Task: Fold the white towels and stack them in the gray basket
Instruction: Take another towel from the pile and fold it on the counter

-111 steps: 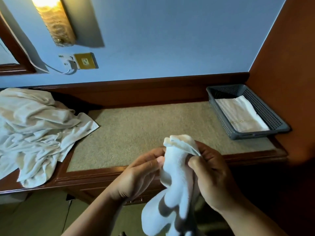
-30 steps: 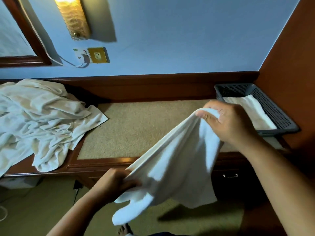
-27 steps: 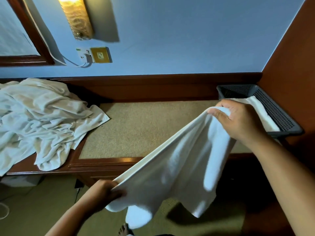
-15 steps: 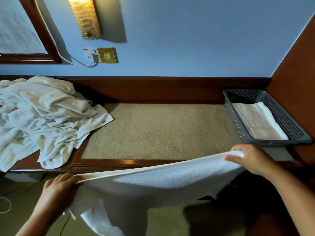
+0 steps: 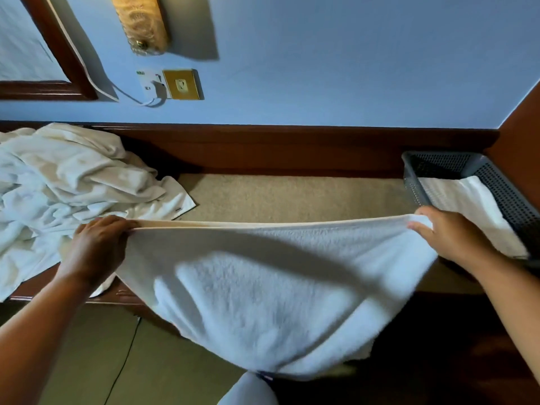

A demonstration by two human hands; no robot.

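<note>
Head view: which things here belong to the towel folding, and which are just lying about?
Job in hand: white towel, held stretched between left hand and right hand; unfolded towel pile; gray basket; folded towel inside it; desk top.
Lying about: wall lamp; wall socket; white cable; wooden frame.

No words or numbers could be read, a tiny green label on the white wall socket [image 5: 152, 84] at ten o'clock was too small to make out, a small dark tag on the towel pile [image 5: 73, 185] at nine o'clock was blurry
</note>
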